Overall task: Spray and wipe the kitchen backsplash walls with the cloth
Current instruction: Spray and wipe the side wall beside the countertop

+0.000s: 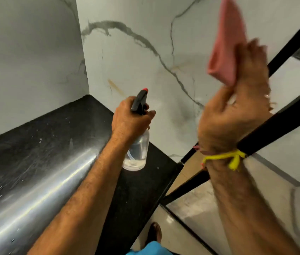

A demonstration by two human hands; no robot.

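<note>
Backsplash wall [145, 57]: white marble-look panel with grey veins meeting a second panel at the corner; a brownish streak [115, 87] shows low on it, just above the bench.
Bench [40, 148]: dark, speckled top with a shiny metal edge running along its near side.
Right hand [237, 107]: raised near the wall, fingers curled round a folded pink cloth [226, 46] that points upward; blurred, so contact with the wall cannot be told.
Left hand [130, 118]: wrapped round the neck of a clear spray bottle [138, 150], a finger at the black trigger, nozzle aimed toward the wall.
Step in hand: judged to be the spraying stage, cloth held ready.
Next move: likely calls for pressing the cloth flat on the wetted area and stroking across the streak.
</note>
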